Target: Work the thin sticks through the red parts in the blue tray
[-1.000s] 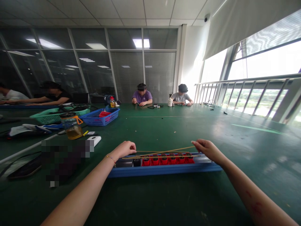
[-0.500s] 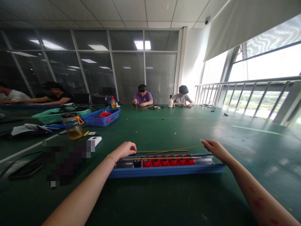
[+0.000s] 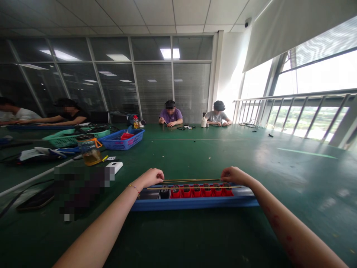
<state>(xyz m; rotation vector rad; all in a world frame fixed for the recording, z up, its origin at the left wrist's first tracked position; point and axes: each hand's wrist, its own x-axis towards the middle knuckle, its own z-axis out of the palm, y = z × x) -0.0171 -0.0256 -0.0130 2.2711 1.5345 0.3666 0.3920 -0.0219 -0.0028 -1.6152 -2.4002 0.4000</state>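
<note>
Head view: our left grip [image 3: 152,177] and right grip [image 3: 235,175] were pressed together at opposite ends of the thin sticks [image 3: 192,180]; just nearer us than both, the blue tray [image 3: 195,204] lay on our tabletop [image 3: 178,238].

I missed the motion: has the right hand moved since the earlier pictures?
Yes: the right hand moved left along the blue tray, toward the left hand.
</note>
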